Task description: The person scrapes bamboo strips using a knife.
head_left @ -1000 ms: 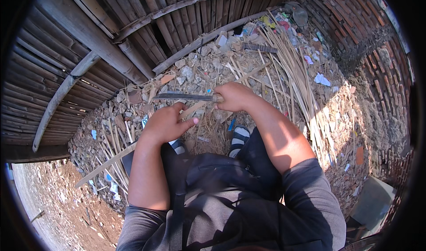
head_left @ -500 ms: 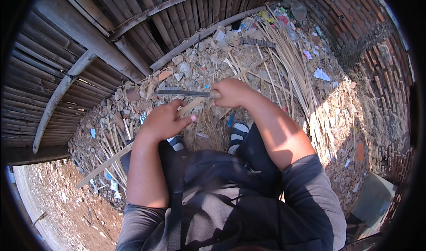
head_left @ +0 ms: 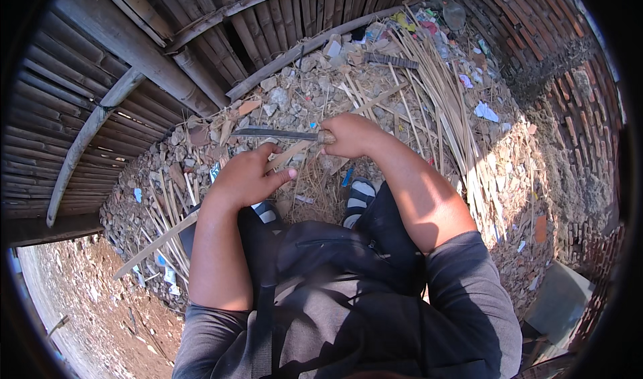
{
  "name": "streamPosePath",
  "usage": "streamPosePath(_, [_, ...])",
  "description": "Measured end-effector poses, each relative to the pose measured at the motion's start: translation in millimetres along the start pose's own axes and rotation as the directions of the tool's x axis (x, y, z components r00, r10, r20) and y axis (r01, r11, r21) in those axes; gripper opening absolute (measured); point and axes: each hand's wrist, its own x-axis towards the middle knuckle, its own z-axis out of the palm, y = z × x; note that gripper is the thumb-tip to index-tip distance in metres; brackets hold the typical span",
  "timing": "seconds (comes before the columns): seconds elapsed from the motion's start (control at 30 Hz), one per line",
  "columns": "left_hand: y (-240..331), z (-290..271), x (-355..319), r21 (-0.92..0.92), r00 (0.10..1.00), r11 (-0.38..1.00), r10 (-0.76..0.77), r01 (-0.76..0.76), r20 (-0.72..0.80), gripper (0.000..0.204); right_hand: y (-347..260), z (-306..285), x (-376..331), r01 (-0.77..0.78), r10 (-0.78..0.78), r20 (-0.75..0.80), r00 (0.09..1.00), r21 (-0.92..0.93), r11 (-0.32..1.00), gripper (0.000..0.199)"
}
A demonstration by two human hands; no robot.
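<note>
The right hand (head_left: 351, 134) is closed around the handle of a knife (head_left: 278, 134), whose dark blade runs out to the person's left, roughly level, above the rubble. The left hand (head_left: 248, 177) is wrapped around a long, pale bamboo strip (head_left: 157, 244), thumb on top and fingers curled under it. The strip runs on a slant from the lower left, past the left knee, up through the left hand and on toward the right hand, where it meets the knife near the handle; whether the blade is cutting into it cannot be told.

Below the hands, two feet in striped sandals (head_left: 360, 195) stand on dry straw and stones. The ground (head_left: 295, 98) is covered in broken stones, scraps of litter and loose bamboo splints. A thick heap of thin splints (head_left: 435, 98) lies to the right of the right hand, fanning toward a brick wall (head_left: 569, 111). Behind the rubble, at upper left, a bamboo fence (head_left: 87, 91) stands with a curved pole across it. Bare reddish earth (head_left: 80, 305) shows at lower left.
</note>
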Motion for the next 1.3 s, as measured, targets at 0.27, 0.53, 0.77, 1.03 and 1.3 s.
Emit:
streamPosePath(0.27, [-1.4,3.7,0.6,-0.017,0.997,1.000,0.006,-0.007,-0.073,0.073,-2.8,-7.5,-3.1,-0.001,0.001,-0.010,1.000,-0.001,1.000,0.052])
streamPosePath(0.53, [-3.6,-9.4,-1.7,0.039,0.969,0.999,0.002,0.008,-0.246,0.056,-7.2,-28.5,-24.6,-0.040,0.049,-0.210,0.976,0.046,0.998,0.045])
streamPosePath(0.77, [-1.0,-9.7,-2.4,0.056,0.934,0.997,0.076,-0.060,-0.350,0.050,21.9,-42.4,-29.2,-0.106,0.161,-0.417,0.895,0.151,0.983,0.037])
streamPosePath(1.03, [0.6,-6.6,-2.7,0.010,0.918,0.992,0.117,-0.123,-0.380,0.045,-8.6,-34.3,-35.6,0.081,-0.072,-0.381,0.922,0.007,0.997,0.040])
streamPosePath(1.3, [3.4,-8.9,-1.2,0.009,0.887,0.989,0.138,-0.149,-0.440,0.045,54.6,-38.6,-26.8,-0.022,0.207,-0.577,0.790,0.311,0.950,0.043])
